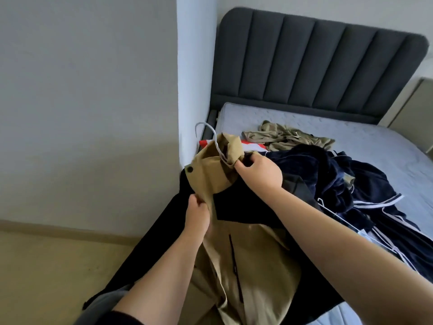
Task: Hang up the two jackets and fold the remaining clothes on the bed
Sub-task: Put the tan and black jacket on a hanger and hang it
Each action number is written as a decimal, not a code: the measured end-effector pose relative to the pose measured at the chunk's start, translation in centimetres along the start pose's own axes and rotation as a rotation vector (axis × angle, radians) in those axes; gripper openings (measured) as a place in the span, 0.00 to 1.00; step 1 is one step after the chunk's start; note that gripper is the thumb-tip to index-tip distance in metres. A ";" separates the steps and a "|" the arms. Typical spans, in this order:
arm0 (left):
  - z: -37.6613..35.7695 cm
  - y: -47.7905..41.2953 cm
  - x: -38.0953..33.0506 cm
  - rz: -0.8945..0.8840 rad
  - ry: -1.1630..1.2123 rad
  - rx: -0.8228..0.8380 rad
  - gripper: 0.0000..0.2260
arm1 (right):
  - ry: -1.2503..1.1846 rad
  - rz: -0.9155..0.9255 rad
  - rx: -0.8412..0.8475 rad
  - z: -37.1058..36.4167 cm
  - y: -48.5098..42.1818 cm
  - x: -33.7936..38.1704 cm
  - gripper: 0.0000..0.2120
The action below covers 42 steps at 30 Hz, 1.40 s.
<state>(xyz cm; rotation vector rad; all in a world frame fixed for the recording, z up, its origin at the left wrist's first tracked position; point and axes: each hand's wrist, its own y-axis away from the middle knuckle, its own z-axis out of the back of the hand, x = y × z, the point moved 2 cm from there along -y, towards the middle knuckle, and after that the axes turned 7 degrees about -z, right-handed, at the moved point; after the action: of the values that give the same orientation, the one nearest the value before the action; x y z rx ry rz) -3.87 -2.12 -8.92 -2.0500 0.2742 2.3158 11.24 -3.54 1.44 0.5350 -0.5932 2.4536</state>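
Landmark: tan-and-black jacket [253,252], held up at the bed's [384,146] near-left corner. Left hand [198,215], grip pinched shut on the jacket's front edge below the collar snap. White hanger [214,139] hook sticks up out of the collar. Right hand [260,173], grip closed on collar fabric at the hanger neck. Right of the jacket: navy striped clothes [351,184] heaped on the mattress, a 2nd hanger [337,216] beside them. Beyond the jacket: crumpled olive garment [288,137].
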 end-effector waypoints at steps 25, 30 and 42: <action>19.3 11.7 -24.2 -0.729 -0.200 -0.343 0.14 | -0.838 0.132 -0.151 17.1 10.7 25.1 0.22; 28.5 12.3 -26.6 -0.688 -0.291 -0.447 0.05 | -1.033 0.276 -0.044 18.4 12.3 35.6 0.11; 52.7 20.7 -26.5 -0.668 -1.223 -0.966 0.16 | -1.000 0.396 0.369 8.7 18.0 45.4 0.19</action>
<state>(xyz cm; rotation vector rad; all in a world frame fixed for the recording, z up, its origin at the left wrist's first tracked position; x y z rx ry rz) -55.17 -11.92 25.42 -0.2115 -1.4629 2.7764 -32.21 -2.50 25.39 2.0081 -0.6450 2.5333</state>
